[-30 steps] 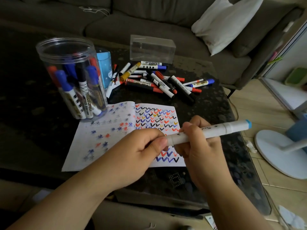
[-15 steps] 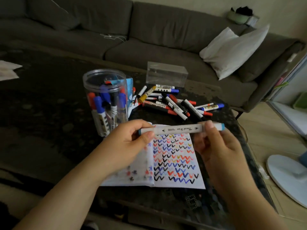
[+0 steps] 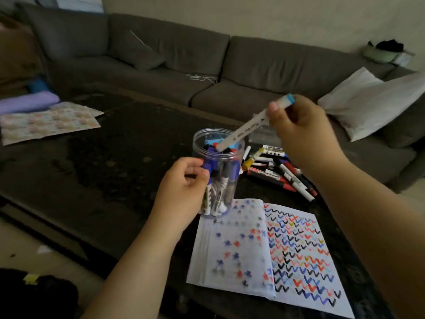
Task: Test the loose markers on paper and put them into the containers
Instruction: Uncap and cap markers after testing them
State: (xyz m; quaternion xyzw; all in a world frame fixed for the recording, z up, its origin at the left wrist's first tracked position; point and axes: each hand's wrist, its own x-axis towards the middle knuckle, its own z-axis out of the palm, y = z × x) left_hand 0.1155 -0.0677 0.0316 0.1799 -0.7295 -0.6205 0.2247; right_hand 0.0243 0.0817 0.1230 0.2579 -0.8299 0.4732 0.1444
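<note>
The left hand [image 3: 184, 180] is gripping the side of the clear plastic jar [image 3: 217, 171], fingers curled round its wall. The jar is standing upright on the dark table [image 3: 110, 162] and holding several markers (mostly blue-capped). The right hand [image 3: 301, 125] is pinching a white marker [image 3: 250, 125] near its blue-capped upper end; the marker is tilting, lower end at the jar mouth. Loose markers [image 3: 278, 171] are lying just beyond the open scribbled notebook [image 3: 269, 249].
</note>
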